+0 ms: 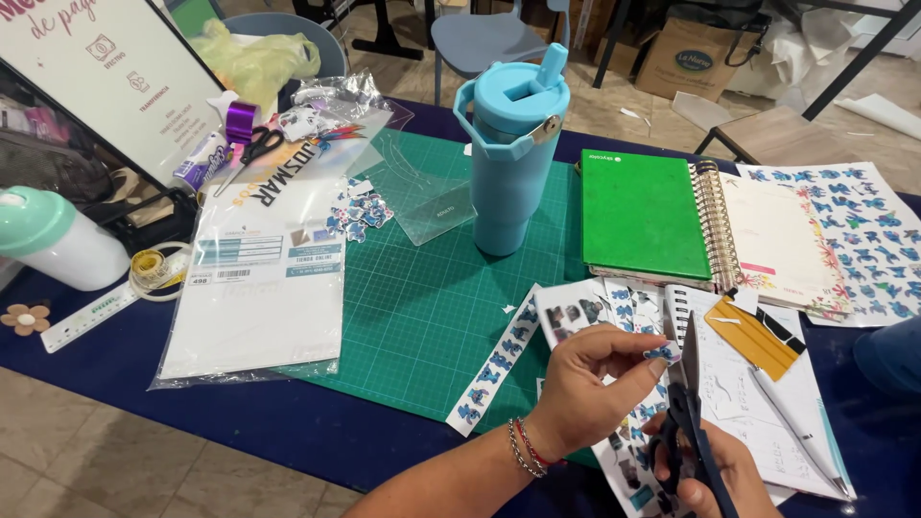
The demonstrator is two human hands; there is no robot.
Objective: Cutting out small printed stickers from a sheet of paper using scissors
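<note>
The left hand (pixel 585 379) pinched a small sticker (pixel 662 353) at the blades of the scissors (pixel 693 422), which the right hand (pixel 715 475) gripped, above the sticker sheets (pixel 624 307) on the counter (pixel 288 422).

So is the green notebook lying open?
No, the green notebook lies shut, on an open spiral planner.

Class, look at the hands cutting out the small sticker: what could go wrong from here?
1. The left hand pinches a tiny sticker right beside the scissors blades, so a fingertip could get nicked.
2. The sticker is small, so a slight slip might cut into its picture.
3. The tall tumbler stands near the notebook; a knock could tip it.
</note>
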